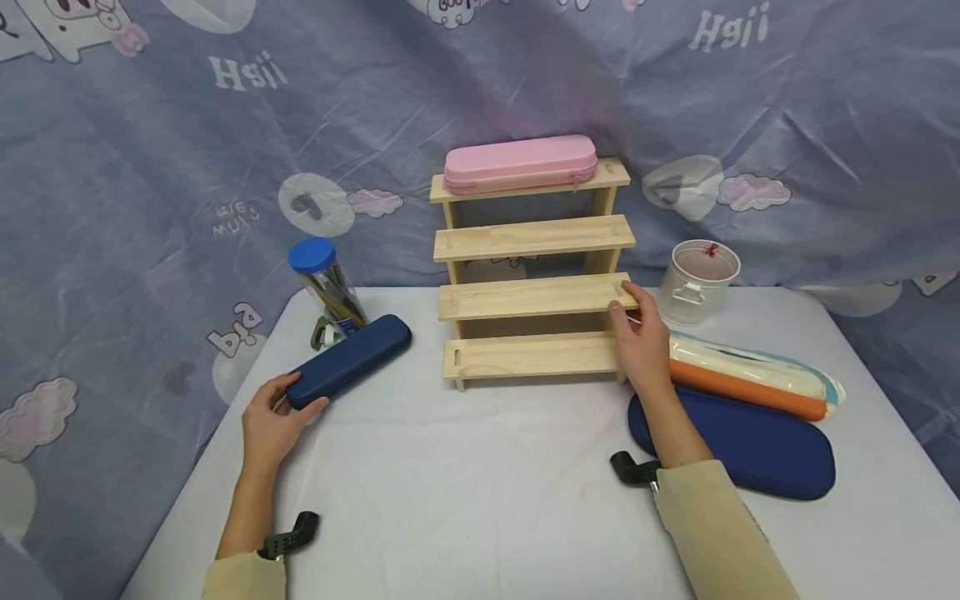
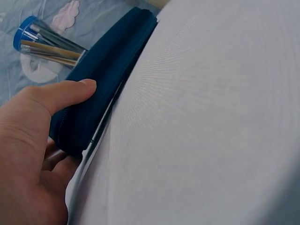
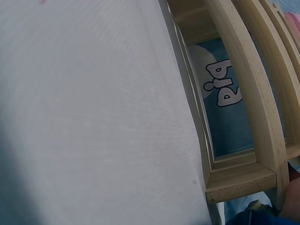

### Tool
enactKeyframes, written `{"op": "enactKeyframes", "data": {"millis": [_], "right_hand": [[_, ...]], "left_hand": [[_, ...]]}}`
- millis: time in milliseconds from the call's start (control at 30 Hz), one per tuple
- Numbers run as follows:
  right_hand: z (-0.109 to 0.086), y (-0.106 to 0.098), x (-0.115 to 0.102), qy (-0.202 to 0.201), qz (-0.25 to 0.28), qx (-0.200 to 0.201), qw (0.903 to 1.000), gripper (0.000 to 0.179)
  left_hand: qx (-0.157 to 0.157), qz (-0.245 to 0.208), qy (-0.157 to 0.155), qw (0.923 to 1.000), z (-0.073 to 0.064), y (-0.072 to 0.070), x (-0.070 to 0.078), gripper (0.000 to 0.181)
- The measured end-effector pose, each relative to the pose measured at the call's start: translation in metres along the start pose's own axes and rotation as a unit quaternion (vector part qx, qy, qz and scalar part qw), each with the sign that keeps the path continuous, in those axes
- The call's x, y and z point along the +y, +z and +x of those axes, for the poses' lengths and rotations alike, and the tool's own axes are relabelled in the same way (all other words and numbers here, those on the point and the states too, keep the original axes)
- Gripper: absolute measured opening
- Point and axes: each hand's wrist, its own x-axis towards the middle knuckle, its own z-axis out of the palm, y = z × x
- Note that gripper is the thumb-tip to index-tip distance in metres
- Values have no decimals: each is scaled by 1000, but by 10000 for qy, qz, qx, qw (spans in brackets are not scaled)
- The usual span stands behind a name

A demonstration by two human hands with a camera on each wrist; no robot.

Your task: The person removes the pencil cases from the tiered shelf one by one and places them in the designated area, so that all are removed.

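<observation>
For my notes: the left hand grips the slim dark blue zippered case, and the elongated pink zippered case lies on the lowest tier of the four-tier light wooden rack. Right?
One error: the pink case lies on the top tier of the wooden rack, not the lowest, as the head view shows. The left hand does grip the dark blue case.

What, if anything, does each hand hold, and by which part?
Left fingers: the narrow blue case, by its near end. Right fingers: the wooden rack, by the right end of its second-lowest board.
</observation>
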Motion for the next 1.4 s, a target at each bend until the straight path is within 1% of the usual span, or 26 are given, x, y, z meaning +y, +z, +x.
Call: {"op": "enactKeyframes", "data": {"millis": [133, 300, 467, 633, 700, 767, 833, 933, 1000, 1167, 1233, 1400], "right_hand": [[0, 0, -1, 12, -23, -53, 10000, 47], [0, 0, -1, 33, -12, -57, 10000, 47], [0, 0, 0, -1, 25, -63, 10000, 47], [1, 2, 1, -2, 6, -148, 9999, 48], [1, 1, 1, 14, -44, -119, 9999, 47], [2, 0, 0, 26, -91, -36, 9999, 46], [2, -2, 0, 31, -99, 3, 9999, 45], [2, -2, -1, 36, -71, -34, 10000, 46], [1, -1, -1, 37, -44, -79, 10000, 46], [1, 1, 0, 28, 1, -28, 10000, 47], [1, 1, 0, 33, 4, -14, 10000, 47], [-1, 0, 0, 47, 0, -27, 10000, 47]], "left_hand": [[-7, 40, 11, 10000, -1, 0, -3, 66], [-63, -41, 160, 9998, 1, -1, -3, 63], [-28, -250, 317, 9992, 2, -2, 1, 56], [135, -293, 330, 9989, 1, -6, 9, 50], [209, -369, 437, 9981, 1, -6, 11, 47], [312, -505, 651, 9961, 2, -4, 14, 44], [421, -700, 916, 9924, 2, -3, 19, 40], [565, -924, 1292, 9857, 1, -3, 30, 37], [529, -1047, 1465, 9822, 0, -5, 44, 36], [149, -1335, 1729, 9757, -6, -11, 83, 35], [2, -1431, 1790, 9734, -5, -10, 93, 34], [-262, -1656, 1935, 9667, 4, -5, 114, 35]]}}
